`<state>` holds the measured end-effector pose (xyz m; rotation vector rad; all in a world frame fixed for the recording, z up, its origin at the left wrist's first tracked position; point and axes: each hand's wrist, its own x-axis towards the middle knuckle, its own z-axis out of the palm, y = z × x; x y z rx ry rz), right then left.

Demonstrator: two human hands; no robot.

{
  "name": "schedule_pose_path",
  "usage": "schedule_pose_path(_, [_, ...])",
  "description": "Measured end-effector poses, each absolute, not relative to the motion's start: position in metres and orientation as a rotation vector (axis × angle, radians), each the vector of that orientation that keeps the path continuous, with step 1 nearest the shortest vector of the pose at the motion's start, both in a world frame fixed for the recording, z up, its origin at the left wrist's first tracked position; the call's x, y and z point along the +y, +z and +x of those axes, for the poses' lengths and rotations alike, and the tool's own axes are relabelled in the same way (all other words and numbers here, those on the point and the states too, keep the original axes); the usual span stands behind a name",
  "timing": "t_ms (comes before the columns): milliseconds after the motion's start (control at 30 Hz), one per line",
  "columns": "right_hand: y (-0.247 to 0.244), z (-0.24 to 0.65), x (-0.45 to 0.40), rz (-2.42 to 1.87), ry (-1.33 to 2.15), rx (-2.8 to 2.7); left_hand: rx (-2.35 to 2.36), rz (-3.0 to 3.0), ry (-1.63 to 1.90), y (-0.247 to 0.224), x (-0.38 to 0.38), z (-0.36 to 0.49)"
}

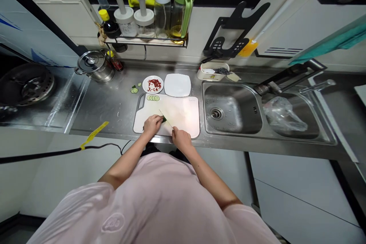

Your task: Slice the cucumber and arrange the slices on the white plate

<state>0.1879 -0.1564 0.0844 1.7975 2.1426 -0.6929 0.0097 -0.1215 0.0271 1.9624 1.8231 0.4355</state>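
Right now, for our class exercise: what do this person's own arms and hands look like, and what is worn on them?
The left hand and right hand are bare and ungloved, as are the forearms; a loose pale pink short-sleeved T-shirt covers the upper arms.

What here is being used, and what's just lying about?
Being used: left hand on a green vegetable piece; right hand with the knife; white cutting board; cucumber slices.
Lying about: steel pot; square white plate; plastic bag.

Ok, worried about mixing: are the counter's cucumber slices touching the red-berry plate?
Apart: the head view shows steel counter between the cucumber slices and the plate.
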Motion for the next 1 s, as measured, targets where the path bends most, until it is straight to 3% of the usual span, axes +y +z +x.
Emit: schedule_pose_path(1000, [0.076,0.185,-0.153,1.727,-0.734,2.141,1.810,1.984,0.358,0.031,-0.120,0.010])
